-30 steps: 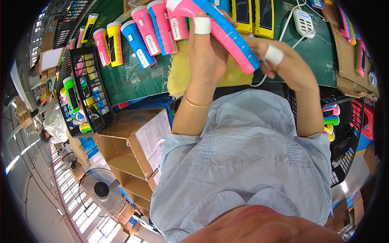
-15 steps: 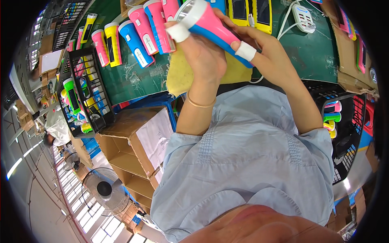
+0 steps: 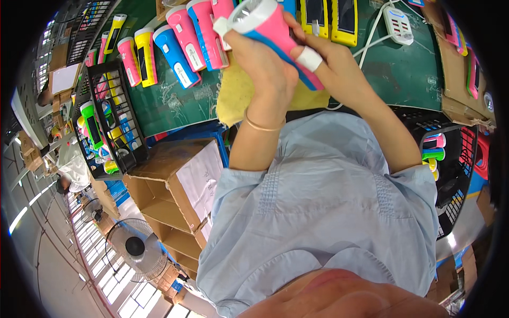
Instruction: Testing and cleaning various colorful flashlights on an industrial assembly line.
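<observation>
Aslant, a smooth plastic torch (image 3: 278,32), pink and blue with a flared white rim, is held over a rough-edged yellow pad (image 3: 231,102) on the scuffed green tabletop (image 3: 161,108). The left hand (image 3: 266,69) cups its near side, fingers mostly hidden; the right hand (image 3: 335,64) grips the tapering body, taped thumb pressed against it. Beyond lie yellow torches (image 3: 345,22) with flat dark panels.

We count one held torch (image 3: 277,31) at twelve o'clock, seemingly six row torches (image 3: 176,57) from ten to twelve, two yellow panelled units (image 3: 344,22) at one
</observation>
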